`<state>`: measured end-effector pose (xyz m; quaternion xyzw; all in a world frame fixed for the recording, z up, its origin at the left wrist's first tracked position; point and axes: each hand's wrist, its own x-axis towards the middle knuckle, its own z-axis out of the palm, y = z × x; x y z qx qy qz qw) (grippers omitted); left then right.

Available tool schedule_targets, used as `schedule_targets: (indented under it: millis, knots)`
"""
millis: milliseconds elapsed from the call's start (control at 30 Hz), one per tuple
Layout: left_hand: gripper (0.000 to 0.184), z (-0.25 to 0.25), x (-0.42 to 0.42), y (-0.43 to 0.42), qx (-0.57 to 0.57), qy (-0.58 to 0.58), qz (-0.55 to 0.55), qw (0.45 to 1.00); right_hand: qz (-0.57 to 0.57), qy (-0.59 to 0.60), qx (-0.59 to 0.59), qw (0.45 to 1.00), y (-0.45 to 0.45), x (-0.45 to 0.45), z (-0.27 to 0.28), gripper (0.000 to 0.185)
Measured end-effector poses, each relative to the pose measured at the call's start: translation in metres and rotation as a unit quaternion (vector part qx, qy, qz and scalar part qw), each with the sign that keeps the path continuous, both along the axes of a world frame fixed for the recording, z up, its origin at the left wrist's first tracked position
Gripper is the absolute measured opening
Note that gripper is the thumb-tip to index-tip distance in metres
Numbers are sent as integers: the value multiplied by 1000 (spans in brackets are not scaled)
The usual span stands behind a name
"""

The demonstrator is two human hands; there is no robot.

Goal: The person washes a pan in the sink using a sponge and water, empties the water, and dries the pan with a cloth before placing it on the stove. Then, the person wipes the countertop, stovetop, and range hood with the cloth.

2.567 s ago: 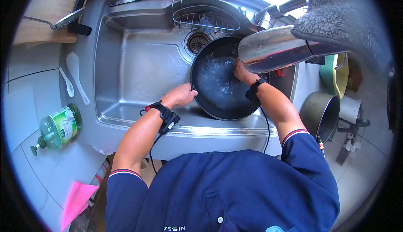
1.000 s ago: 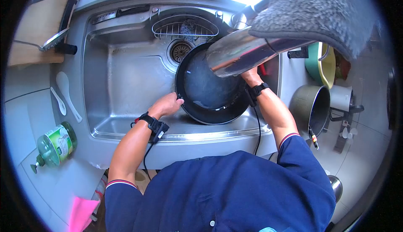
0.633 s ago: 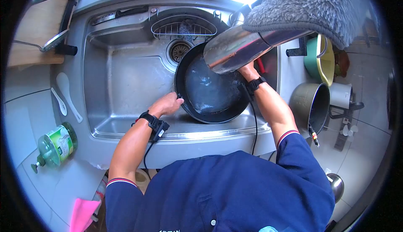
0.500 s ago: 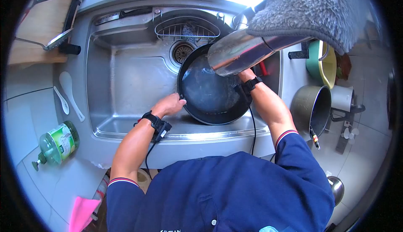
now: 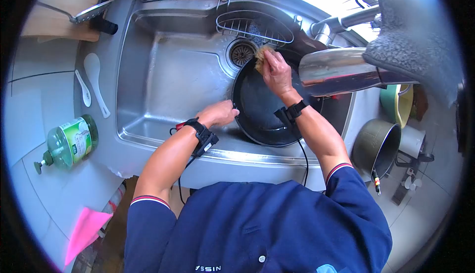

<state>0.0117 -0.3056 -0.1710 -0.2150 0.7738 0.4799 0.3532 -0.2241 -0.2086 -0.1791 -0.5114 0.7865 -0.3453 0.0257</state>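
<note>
A dark round pan [image 5: 257, 107] sits in the right part of the steel sink [image 5: 170, 75], under the faucet. My left hand [image 5: 219, 113] is closed on the left rim of the pan. My right hand [image 5: 278, 72] pinches a tan, rough-looking scrubber [image 5: 263, 55] above the far rim of the pan, near the drain [image 5: 242, 53]. The pan's interior looks dark and wet, and my right forearm covers part of it.
A shiny faucet [image 5: 336, 70] with a grey fluffy cloth [image 5: 405, 50] reaches in from the right. A wire rack [image 5: 255, 28] hangs at the back. To the left are white spoons [image 5: 94, 82] and a green soap bottle [image 5: 69, 142]; a pot [image 5: 368, 147] stands right.
My right hand has come out from beneath the faucet to the far rim, with the scrubber now visible. The water that pooled in the pan is mostly gone. The view has shifted.
</note>
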Motion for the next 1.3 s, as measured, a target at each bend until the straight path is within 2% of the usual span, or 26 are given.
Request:
schedule_targets:
  millis: [67, 200, 267, 300, 367, 400, 433, 500, 533, 600, 633, 700, 767, 833, 900, 967, 1000, 1033, 1100, 1167, 1233, 1267, 1300]
  knots:
    - [53, 21, -9, -4, 12, -34, -25, 999, 20, 26, 45, 998, -10, 11, 17, 30]
    - [51, -5, 4, 3, -21, 47, 19, 998, 161, -79, 23, 984, -23, 47, 35, 35]
    - [51, -14, 2, 1, -9, 60, 5, 998, 210, -86, 111, 968, -15, 63, 47, 40]
    - [50, -6, 0, -4, 16, 47, -14, 999, 231, -113, 149, 955, -9, 70, 50, 42]
    - [49, 20, -4, -15, 64, 23, -54, 996, 276, -154, 146, 937, 11, 82, 48, 36]
    - [49, -17, 7, -11, 129, 79, -20, 988, 270, -201, 148, 930, 21, 89, 57, 31]
    - [48, -15, 10, -16, 140, 74, -15, 987, 243, -230, 98, 937, 32, 96, 57, 25]
    - [48, -12, 12, -20, 168, 65, -13, 984, 177, -253, 193, 931, 61, 91, 65, 22]
    - [41, -5, 11, -19, 139, 106, -26, 984, 207, -271, 252, 906, 75, 92, 65, 21]
    - [36, 26, -5, -15, 204, -17, 96, 974, 234, -305, 372, 845, 120, 90, 65, 18]
    - [34, 40, -12, -17, 222, -80, 163, 958, 213, -311, 385, 842, 131, 90, 61, 18]
    - [37, 17, -13, -12, 172, -96, 106, 975, 240, -231, 501, 799, 146, 71, 66, 18]
    - [38, 12, -15, -13, 139, -102, 87, 981, 277, -110, 627, 719, 158, 42, 79, 20]
    - [38, 19, -13, -8, 138, -94, 109, 980, 231, 24, 663, 711, 178, 3, 79, 16]
    - [37, 28, -15, -6, 144, -88, 116, 979, 124, 140, 470, 862, 201, -46, 74, 13]
    - [37, 33, -16, -7, 146, -86, 114, 979, 59, 86, 411, 906, 204, -54, 81, 12]
    - [37, 33, -16, -8, 143, -87, 110, 980, 56, 63, 432, 898, 208, -46, 84, 17]
    - [37, 31, -16, -8, 140, -88, 107, 980, 66, 2, 430, 900, 212, -35, 80, 13]
    - [36, 28, -16, -10, 138, -94, 103, 981, 94, -70, 534, 837, 210, -1, 83, 13]
    - [36, 23, -15, -11, 140, -107, 101, 979, 139, -215, 521, 814, 195, 32, 101, 17]
    - [35, 14, -14, -9, 156, -107, 116, 975, 239, -213, 540, 778, 175, 48, 86, 24]
    - [34, 10, -12, -10, 162, -108, 123, 973, 221, -300, 523, 766, 166, 50, 81, 25]
    - [33, 14, -13, -11, 161, -112, 128, 972, 190, -327, 505, 776, 161, 47, 65, 27]
